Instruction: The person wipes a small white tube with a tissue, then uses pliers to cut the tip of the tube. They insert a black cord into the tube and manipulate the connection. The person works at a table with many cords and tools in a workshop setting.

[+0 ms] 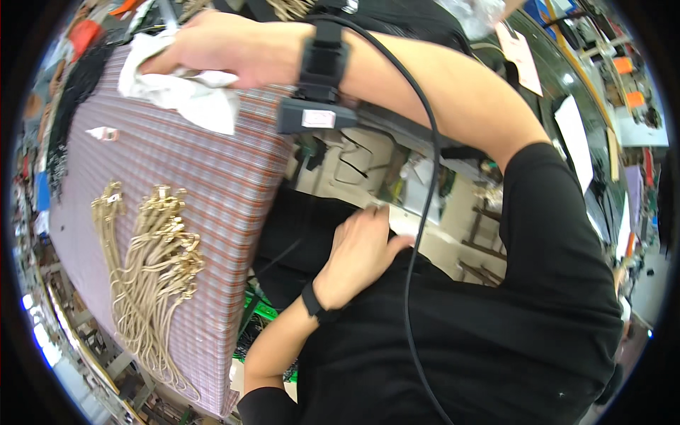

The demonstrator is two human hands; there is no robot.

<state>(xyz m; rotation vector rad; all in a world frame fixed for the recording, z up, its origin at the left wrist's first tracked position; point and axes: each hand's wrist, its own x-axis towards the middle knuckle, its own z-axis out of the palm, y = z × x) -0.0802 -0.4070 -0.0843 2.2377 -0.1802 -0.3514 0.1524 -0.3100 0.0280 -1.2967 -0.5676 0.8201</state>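
My right hand point(234, 53), slightly blurred, reaches over the far end of the table point(234, 170). Its fingers close on a crumpled white cloth point(188, 99), which lies partly on the striped tablecloth. My left hand point(360, 251) rests on my black-clothed lap, back up. The thumb stands apart, the fingertips bend out of sight, and nothing shows in that hand. On the table lies a large bundle of beige cords point(145, 283) with gold metal ends, alongside a thinner bundle point(108, 219). A small white pointed tube point(105, 133) lies near the cloth.
A black cable point(423, 212) hangs across the view in front of my right arm. Black plastic point(74, 106) covers the table's far left edge. Under the table stands a green crate point(263, 306). A wooden rack point(485, 244) stands on the floor to the right.
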